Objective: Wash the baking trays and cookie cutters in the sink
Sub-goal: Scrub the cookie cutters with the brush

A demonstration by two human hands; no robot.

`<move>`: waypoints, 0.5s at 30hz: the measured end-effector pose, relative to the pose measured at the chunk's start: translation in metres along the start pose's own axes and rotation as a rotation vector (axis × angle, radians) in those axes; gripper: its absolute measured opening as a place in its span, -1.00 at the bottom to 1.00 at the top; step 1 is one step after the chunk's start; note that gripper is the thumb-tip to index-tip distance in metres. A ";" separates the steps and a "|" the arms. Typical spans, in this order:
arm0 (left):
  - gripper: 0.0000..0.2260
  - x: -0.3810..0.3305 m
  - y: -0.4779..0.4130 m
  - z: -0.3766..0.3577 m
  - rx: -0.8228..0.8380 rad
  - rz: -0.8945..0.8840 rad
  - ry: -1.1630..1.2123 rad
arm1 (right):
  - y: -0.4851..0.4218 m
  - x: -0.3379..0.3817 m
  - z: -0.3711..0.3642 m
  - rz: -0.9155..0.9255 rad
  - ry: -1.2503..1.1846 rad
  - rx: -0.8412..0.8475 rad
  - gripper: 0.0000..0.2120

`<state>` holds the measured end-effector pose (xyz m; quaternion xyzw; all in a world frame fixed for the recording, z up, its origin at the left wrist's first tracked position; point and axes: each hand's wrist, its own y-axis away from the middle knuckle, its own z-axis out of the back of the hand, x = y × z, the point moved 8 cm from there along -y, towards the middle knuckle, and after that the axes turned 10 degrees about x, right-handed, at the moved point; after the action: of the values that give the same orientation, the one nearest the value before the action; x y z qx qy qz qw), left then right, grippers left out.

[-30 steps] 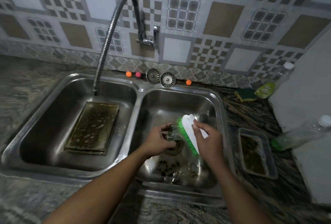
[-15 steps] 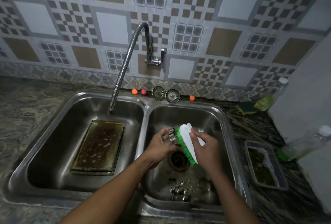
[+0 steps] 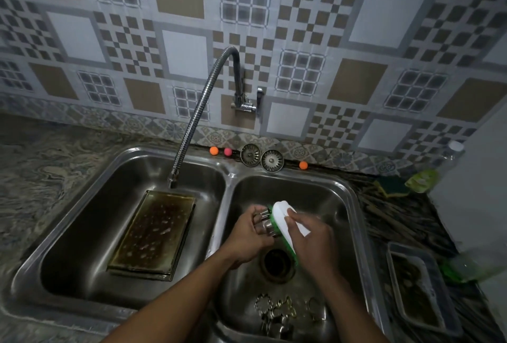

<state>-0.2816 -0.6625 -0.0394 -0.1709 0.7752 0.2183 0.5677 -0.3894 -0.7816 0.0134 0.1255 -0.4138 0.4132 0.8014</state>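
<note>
Brush (image 3: 282,212) and cutter (image 3: 264,220) higher above drain (image 3: 275,263)

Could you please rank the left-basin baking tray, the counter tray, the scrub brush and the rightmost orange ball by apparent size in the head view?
1. left-basin baking tray
2. counter tray
3. scrub brush, partly covered by the right hand
4. rightmost orange ball

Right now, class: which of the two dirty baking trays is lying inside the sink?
The baking tray lying flat in the left basin, below the faucet spout. The other tray sits on the counter, right of the sink.
</note>
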 end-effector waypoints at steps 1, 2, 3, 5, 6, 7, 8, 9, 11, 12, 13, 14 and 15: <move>-0.49 0.000 -0.001 0.000 -0.003 0.003 -0.008 | -0.001 -0.001 0.001 0.005 -0.004 -0.003 -0.82; -0.49 0.002 -0.001 0.000 -0.016 0.011 -0.009 | -0.003 -0.005 0.004 -0.009 -0.021 -0.018 -0.82; -0.50 0.003 -0.002 0.002 -0.044 0.021 -0.003 | -0.005 -0.010 0.007 -0.043 -0.061 -0.037 -0.82; -0.51 0.009 -0.002 0.006 -0.138 0.047 0.050 | -0.006 -0.018 0.011 -0.107 -0.159 -0.058 -0.81; -0.51 0.013 -0.003 0.007 -0.171 0.065 0.119 | -0.004 -0.020 0.012 -0.117 -0.196 -0.061 -0.81; -0.52 0.016 -0.005 0.005 -0.185 0.082 0.218 | -0.001 -0.020 0.011 -0.116 -0.230 -0.067 -0.81; -0.53 0.020 -0.008 0.001 -0.189 0.100 0.330 | 0.003 -0.020 0.011 -0.117 -0.268 -0.083 -0.82; -0.57 0.022 -0.011 -0.004 -0.193 0.116 0.435 | 0.007 -0.021 0.010 -0.121 -0.315 -0.107 -0.82; -0.70 0.023 -0.015 -0.014 -0.210 0.153 0.590 | 0.013 -0.023 0.009 -0.131 -0.397 -0.150 -0.81; -0.75 0.022 -0.017 -0.018 -0.199 0.179 0.632 | 0.014 -0.023 0.008 -0.128 -0.418 -0.158 -0.80; -0.76 0.022 -0.018 -0.022 -0.174 0.206 0.659 | 0.015 -0.022 0.006 -0.122 -0.430 -0.156 -0.80; -0.76 0.023 -0.018 -0.026 -0.147 0.236 0.676 | 0.014 -0.021 0.005 -0.120 -0.435 -0.151 -0.79; -0.76 0.025 -0.019 -0.029 -0.116 0.266 0.678 | 0.014 -0.020 0.005 -0.122 -0.441 -0.151 -0.79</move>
<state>-0.3026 -0.6939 -0.0582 -0.1633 0.9209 0.2650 0.2345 -0.4088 -0.7870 -0.0011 0.1771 -0.6002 0.2946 0.7222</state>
